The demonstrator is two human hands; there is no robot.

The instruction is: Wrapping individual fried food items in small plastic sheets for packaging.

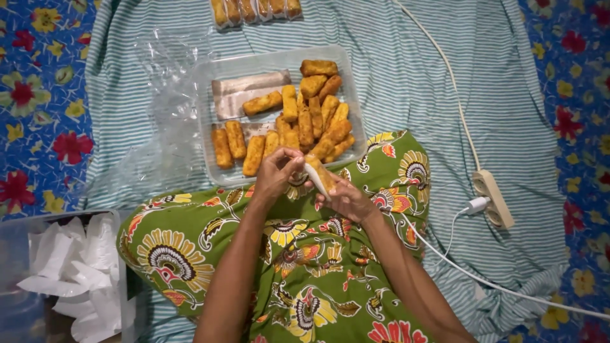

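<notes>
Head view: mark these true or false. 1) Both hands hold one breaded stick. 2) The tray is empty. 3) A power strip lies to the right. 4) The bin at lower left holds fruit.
1) True: left hand and right hand hold one breaded stick in white wrap.
2) False: the clear tray holds many breaded sticks.
3) True: the power strip lies on the striped cloth.
4) False: the bin holds crumpled white papers.

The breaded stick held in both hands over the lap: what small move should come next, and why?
Probably keep folding the white wrapper around the breaded stick. The left hand pinches the wrapper's end while the right hand supports the stick from below, and part of the stick looks uncovered. The tray behind holds more unwrapped ones.
</notes>
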